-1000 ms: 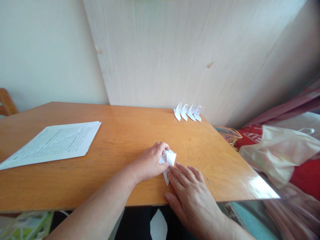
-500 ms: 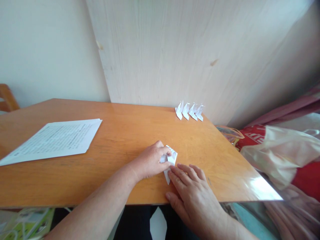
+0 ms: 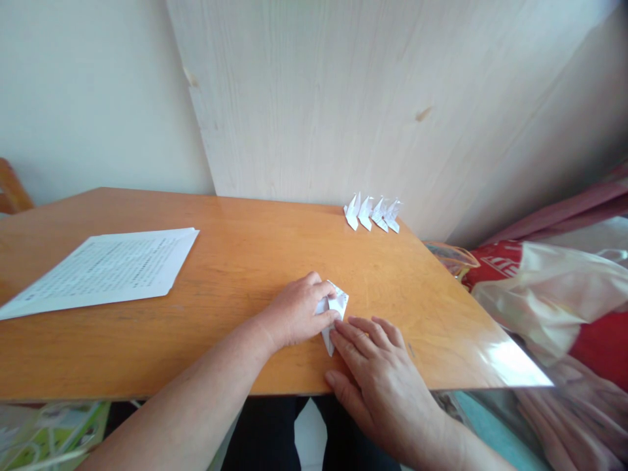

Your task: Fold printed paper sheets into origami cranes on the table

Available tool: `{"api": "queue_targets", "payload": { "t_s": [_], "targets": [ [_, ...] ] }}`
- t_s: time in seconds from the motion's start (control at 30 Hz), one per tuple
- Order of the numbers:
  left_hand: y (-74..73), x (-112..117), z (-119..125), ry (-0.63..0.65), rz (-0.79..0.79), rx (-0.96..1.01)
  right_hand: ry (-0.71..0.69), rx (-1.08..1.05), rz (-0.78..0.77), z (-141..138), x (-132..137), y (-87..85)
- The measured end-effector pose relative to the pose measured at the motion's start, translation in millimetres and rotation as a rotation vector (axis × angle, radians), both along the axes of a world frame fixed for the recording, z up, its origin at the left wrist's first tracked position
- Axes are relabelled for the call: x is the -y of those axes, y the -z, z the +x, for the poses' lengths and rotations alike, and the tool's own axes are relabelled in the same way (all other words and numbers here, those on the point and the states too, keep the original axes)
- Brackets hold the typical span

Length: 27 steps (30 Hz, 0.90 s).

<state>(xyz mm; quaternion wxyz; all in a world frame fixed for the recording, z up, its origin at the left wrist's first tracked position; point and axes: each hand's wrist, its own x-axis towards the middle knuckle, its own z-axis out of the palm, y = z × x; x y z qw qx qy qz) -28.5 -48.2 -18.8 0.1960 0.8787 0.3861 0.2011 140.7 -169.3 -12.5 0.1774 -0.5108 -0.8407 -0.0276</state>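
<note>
The left hand [image 3: 303, 312] grasps the paper [image 3: 338, 302] on the table [image 3: 230, 261]; the right hand [image 3: 380, 366], flat and unclenched, touches its near part. Four folded pieces [image 3: 366, 214] stand beyond the grip.

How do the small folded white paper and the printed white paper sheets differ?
The small folded white paper is compact, pointed; the printed white paper sheets are larger, flat. The left hand holds the folded paper; no hand touches the sheets. Both are on the brown wooden table.
</note>
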Motion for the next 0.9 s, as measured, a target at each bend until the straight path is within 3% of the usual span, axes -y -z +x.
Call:
{"api": "queue_targets", "payload": {
  "t_s": [0.3,0.73,0.9],
  "targets": [
    [6.4,-3.3,3.3,-0.041,0.025,0.034,-0.007,0.011,-0.007,1.2,0.8,0.6],
    [1.5,2.0,7.0,-0.113,0.002,0.002,0.004,-0.004,-0.035,1.6,0.7,0.5],
    [4.9,0.4,5.7,-0.083,0.003,0.033,0.003,-0.001,-0.041,2.1,0.5,1.3]
  ]
}}
